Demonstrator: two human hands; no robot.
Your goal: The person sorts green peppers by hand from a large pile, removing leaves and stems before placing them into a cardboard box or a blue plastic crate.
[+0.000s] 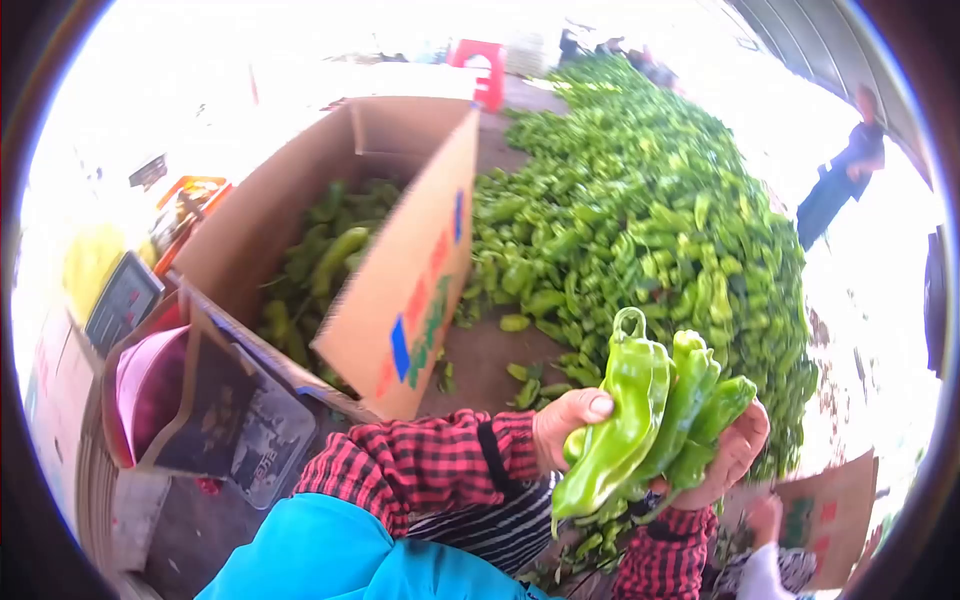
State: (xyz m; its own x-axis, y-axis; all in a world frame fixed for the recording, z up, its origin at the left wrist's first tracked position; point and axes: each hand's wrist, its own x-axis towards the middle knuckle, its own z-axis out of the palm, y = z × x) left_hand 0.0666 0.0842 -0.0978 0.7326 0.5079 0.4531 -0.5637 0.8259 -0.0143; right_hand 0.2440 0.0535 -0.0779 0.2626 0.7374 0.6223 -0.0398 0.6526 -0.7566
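Several long green peppers (625, 420) are bunched between my two hands, stems mostly upward. My left hand (567, 420) is closed round the near side of the bunch, its thumb on the largest pepper and its other fingers hidden. On the far side, my right hand (738, 450) curls round the darker peppers, with its palm partly covered by them. An open cardboard box (400, 300) with green peppers inside (345, 250) stands left of my hands. Beyond them spreads a big pile of green peppers (640, 220).
One box flap stands up between the box and the pile. At the left are a pink-lined bag (150, 390), a clear plastic tub (272, 450) and an orange crate (190, 215). A person (845, 175) stands at the far right; another person's hand (766, 518) shows near a cardboard piece (830, 515).
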